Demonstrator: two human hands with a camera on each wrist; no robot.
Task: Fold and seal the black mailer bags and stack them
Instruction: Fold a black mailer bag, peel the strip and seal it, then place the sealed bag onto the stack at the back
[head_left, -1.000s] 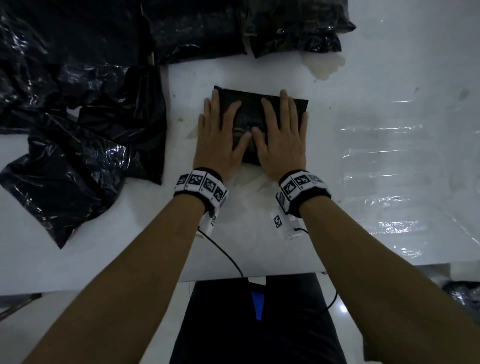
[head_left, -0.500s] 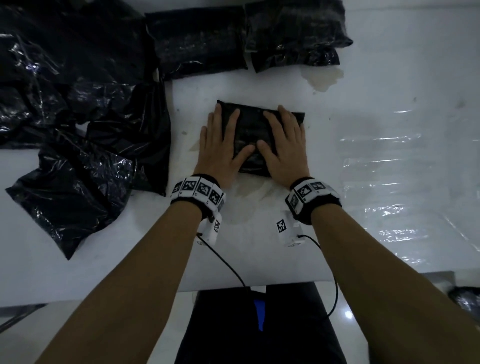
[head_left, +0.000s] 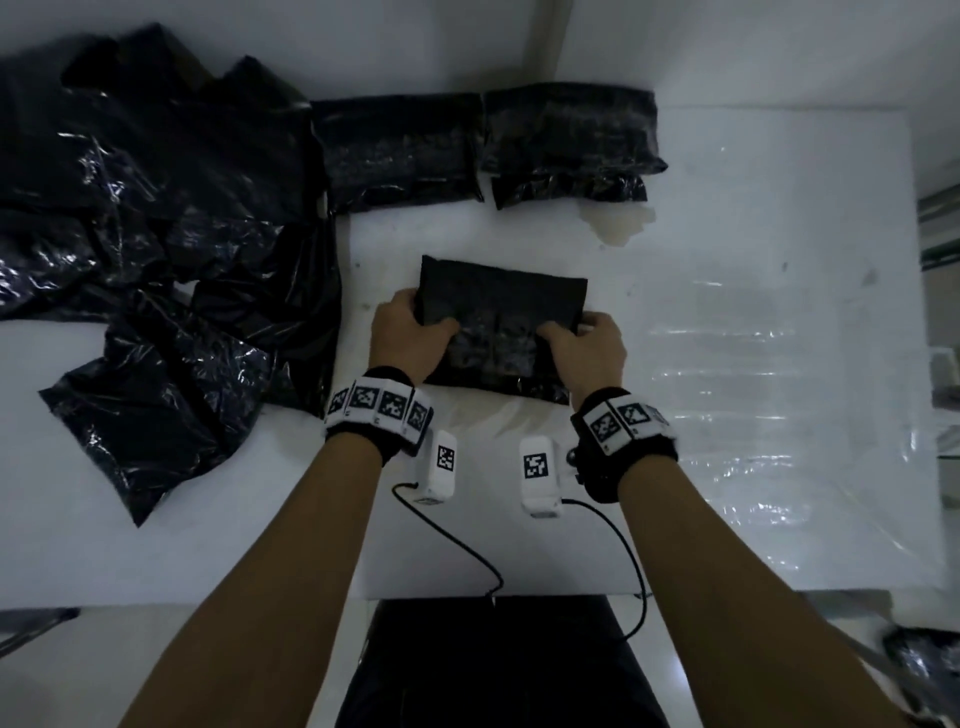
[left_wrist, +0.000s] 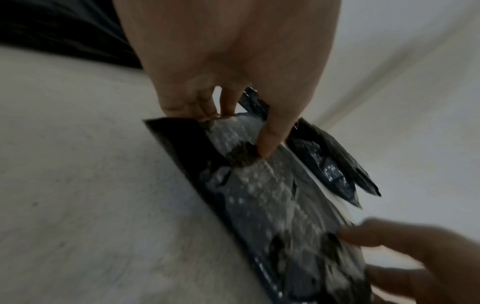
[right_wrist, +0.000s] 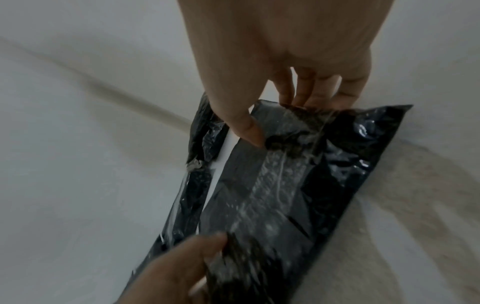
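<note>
A folded black mailer bag (head_left: 498, 322) (left_wrist: 272, 197) (right_wrist: 275, 185) lies in the middle of the white table (head_left: 727, 441). My left hand (head_left: 410, 332) (left_wrist: 233, 115) grips its left end, thumb on top and fingers tucked under the edge. My right hand (head_left: 587, 343) (right_wrist: 283, 115) grips its right end the same way. The bag's near edge looks lifted slightly off the table. Two folded black bags (head_left: 400, 150) (head_left: 569, 140) lie side by side at the back of the table.
A heap of loose, crumpled black bags (head_left: 156, 249) covers the table's left side. Clear plastic film (head_left: 753, 395) lies on the right. A pale stain (head_left: 621, 226) marks the table below the back bags. Wrist-camera cables (head_left: 467, 551) trail toward the table's front edge.
Both hands were pressing flat on top of the bag; now they have slid outward and curled around its left and right ends. The bag has shifted slightly toward me.
</note>
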